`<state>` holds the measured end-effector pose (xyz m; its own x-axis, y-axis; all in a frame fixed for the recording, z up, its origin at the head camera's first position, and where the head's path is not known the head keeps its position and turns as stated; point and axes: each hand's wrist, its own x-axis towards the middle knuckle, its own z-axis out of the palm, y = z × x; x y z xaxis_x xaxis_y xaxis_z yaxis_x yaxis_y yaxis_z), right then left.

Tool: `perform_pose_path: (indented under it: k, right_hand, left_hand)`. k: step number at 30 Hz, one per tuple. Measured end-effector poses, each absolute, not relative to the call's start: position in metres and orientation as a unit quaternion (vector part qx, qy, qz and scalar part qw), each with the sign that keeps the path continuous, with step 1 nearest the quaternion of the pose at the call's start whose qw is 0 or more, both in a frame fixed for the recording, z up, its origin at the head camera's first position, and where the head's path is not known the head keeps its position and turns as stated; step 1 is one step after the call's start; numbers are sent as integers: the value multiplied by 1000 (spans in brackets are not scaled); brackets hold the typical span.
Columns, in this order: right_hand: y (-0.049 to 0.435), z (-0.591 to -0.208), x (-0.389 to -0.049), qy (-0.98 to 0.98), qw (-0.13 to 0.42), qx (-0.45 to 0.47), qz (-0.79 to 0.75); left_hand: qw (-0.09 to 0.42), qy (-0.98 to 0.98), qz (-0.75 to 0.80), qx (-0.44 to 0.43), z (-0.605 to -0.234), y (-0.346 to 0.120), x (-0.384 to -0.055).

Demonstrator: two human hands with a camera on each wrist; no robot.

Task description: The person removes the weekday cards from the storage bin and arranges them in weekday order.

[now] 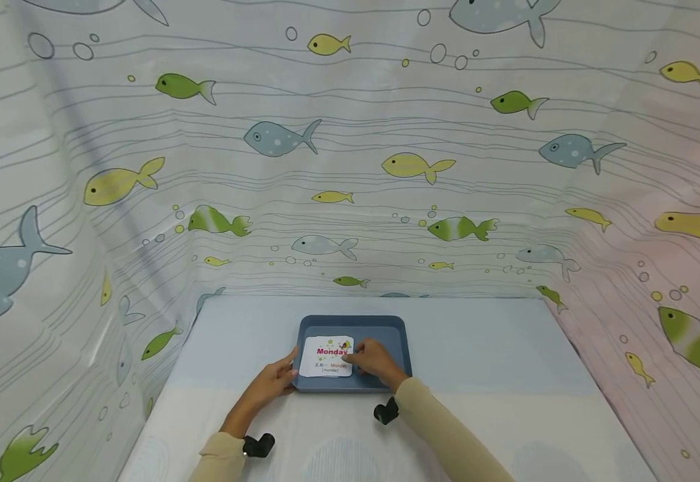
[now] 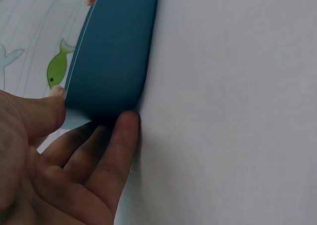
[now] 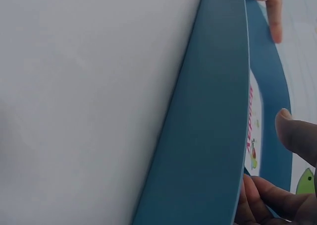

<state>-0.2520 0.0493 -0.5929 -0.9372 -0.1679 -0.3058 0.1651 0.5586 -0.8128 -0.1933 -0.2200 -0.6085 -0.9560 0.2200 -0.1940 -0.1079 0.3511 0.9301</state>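
Observation:
A stack of white cards (image 1: 326, 368) lies in the left part of a blue tray (image 1: 380, 326); the top one reads "Monday" with a small colourful picture. At the tray's left end my left hand (image 1: 273, 378) holds the edge. The left wrist view shows its thumb (image 2: 52, 108) by the rim and its fingers (image 2: 111, 158) against the outer corner near the tabletop. My right hand (image 1: 377, 361) reaches over the front wall to the cards' right edge. In the right wrist view its thumb (image 3: 294, 136) stands apart from the fingers (image 3: 262, 197), which are beside the cards.
The tray rests on a pale cloth-covered table (image 1: 476, 348). Fish-patterned curtains (image 1: 350, 167) enclose the table at the back and both sides. A black wrist camera sits at my left wrist (image 1: 257, 445) and another at my right wrist (image 1: 386, 410).

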Motion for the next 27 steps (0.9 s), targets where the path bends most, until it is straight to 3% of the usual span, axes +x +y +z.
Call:
perform_pose_path:
  k: [27]
  right_hand:
    - [17, -603, -260, 900, 119, 67, -413]
  left_hand:
    - [138, 814, 563, 22, -608, -218, -192]
